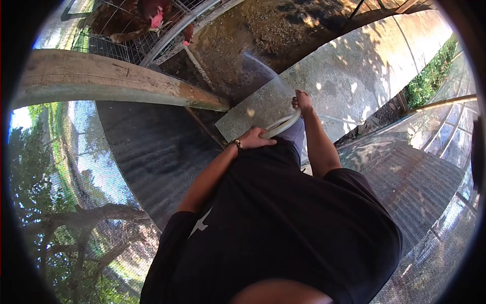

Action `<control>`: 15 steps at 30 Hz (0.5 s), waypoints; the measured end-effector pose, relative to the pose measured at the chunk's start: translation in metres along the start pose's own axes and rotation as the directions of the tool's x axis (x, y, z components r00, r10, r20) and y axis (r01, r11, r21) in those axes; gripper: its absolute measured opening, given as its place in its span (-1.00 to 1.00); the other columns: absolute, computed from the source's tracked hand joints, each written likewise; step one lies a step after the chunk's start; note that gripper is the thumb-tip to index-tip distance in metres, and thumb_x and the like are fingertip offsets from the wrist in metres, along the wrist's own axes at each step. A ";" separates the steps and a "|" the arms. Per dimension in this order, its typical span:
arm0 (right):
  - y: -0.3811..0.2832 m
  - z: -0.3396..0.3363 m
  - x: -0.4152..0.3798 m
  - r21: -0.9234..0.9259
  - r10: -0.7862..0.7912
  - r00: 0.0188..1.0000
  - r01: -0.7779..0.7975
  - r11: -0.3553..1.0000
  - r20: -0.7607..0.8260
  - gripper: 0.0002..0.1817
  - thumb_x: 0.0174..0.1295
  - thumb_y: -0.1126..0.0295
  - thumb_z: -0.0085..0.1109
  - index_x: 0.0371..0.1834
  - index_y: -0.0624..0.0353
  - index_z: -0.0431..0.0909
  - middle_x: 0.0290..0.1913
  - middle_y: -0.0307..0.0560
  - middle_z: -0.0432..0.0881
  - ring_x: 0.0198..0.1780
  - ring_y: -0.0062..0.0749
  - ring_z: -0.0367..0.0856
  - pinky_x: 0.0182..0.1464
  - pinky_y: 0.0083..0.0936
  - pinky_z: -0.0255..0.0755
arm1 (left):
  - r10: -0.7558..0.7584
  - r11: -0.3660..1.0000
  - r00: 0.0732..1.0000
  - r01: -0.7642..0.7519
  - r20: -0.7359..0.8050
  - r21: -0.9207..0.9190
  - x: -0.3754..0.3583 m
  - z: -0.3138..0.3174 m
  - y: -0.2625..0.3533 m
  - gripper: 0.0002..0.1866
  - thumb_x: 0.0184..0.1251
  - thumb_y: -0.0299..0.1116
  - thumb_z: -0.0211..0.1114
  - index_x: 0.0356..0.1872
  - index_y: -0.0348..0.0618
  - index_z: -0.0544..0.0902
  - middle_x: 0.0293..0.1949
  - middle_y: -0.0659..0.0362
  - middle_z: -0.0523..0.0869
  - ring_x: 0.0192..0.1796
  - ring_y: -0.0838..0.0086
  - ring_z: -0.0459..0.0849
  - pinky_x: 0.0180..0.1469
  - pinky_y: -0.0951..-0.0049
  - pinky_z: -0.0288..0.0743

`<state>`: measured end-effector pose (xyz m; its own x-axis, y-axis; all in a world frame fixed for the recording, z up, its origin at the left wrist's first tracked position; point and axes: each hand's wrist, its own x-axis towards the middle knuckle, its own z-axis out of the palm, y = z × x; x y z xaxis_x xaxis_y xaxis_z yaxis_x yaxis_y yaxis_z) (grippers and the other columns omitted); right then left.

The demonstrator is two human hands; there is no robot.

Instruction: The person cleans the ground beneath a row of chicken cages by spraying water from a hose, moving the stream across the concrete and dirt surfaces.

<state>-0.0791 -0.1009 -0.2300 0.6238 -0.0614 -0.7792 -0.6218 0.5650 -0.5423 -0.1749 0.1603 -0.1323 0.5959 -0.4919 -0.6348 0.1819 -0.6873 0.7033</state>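
A pale hose point(283, 125) runs in a loop between my two hands. My right hand point(302, 101) is wrapped round its end, from which a jet of water point(260, 64) sprays forward onto the wet, dirt-covered floor point(238, 40). Near my waist, my left hand point(255, 138) grips the looped part of the hose, with a dark bracelet on the wrist. Beneath both hands lies a concrete slab point(334, 76) with damp patches.
Brown hens point(121, 21) stand behind a wire cage point(134, 50) at the upper left. A thick wooden beam point(111, 81) crosses the left side. Corrugated sheets point(157, 152) lie on both sides of me, with netting and trees beyond. Green plants point(430, 76) grow at the right.
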 end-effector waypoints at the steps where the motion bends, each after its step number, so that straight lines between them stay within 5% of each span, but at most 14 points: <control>1: -0.002 0.000 0.000 0.003 -0.006 1.000 0.006 1.000 -0.004 -0.80 0.39 0.23 0.00 -0.06 0.05 0.32 -0.58 -0.20 0.30 -0.69 -0.49 0.29 -0.71 -0.49 0.22 | -0.003 1.000 1.000 0.003 0.010 0.013 0.001 -0.001 0.004 -0.47 0.15 0.14 0.46 -0.28 -0.22 0.66 -0.44 0.31 0.63 -0.41 0.67 0.56 -0.28 0.54 0.45; 11: -0.016 -0.010 0.010 0.007 -0.071 0.996 0.071 0.997 0.054 -0.78 0.43 0.23 0.00 -0.08 0.13 0.33 -0.58 -0.18 0.33 -0.70 -0.49 0.32 -0.70 -0.49 0.24 | -0.016 1.000 1.000 0.016 0.012 -0.013 0.009 -0.003 0.025 -0.42 0.14 0.15 0.46 -0.19 -0.25 0.66 -0.40 0.26 0.66 -0.40 0.64 0.58 -0.26 0.53 0.47; 14: -0.026 -0.014 0.013 -0.069 -0.088 0.996 0.089 0.994 0.027 -0.77 0.43 0.22 0.00 -0.09 0.15 0.33 -0.58 -0.18 0.35 -0.70 -0.49 0.34 -0.70 -0.51 0.27 | -0.178 0.984 0.966 0.179 0.185 0.010 0.016 -0.013 0.049 0.16 -0.11 0.41 0.43 0.31 -0.47 0.40 0.27 -0.22 0.51 0.32 0.10 0.51 0.35 0.31 0.35; 15: -0.033 -0.015 0.013 -0.078 -0.092 0.996 0.092 0.993 0.013 -0.76 0.43 0.21 0.00 -0.09 0.15 0.33 -0.57 -0.18 0.36 -0.70 -0.49 0.35 -0.70 -0.52 0.28 | -0.156 0.988 0.980 0.155 0.121 0.017 0.019 -0.008 0.052 0.05 -0.04 0.37 0.42 0.25 -0.42 0.47 0.08 -0.11 0.58 0.13 0.23 0.57 0.21 0.36 0.40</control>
<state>-0.0577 -0.1323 -0.2270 0.6844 -0.1022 -0.7219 -0.5965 0.4909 -0.6350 -0.1476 0.1196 -0.1055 0.4612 -0.4397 -0.7707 0.2592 -0.7640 0.5909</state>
